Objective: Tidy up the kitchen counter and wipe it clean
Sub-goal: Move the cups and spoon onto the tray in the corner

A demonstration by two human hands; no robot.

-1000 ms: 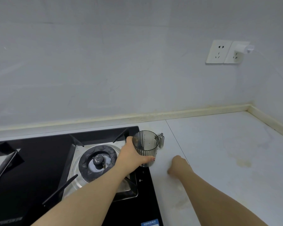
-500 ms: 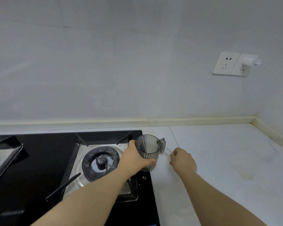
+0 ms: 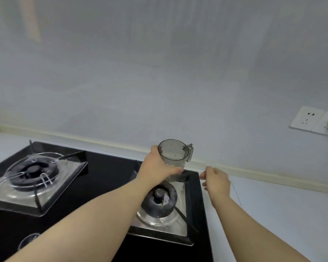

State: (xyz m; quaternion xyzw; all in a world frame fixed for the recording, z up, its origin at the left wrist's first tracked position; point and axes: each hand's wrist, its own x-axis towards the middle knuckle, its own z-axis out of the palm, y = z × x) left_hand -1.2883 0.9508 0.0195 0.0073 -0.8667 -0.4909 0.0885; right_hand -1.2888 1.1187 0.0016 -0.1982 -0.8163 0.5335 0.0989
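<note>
Grey jug (image 3: 175,157), gripped by left hand (image 3: 157,166), has risen above stove (image 3: 106,171); right hand (image 3: 217,183) relaxed.

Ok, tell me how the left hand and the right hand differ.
The left hand grips the grey see-through jug; the right hand holds nothing. The left hand is wrapped round the jug's wall; the right hand is loosely curled. The left hand is over the black hob; the right hand is by the hob's right edge, over the white counter. Both are bare.
</note>
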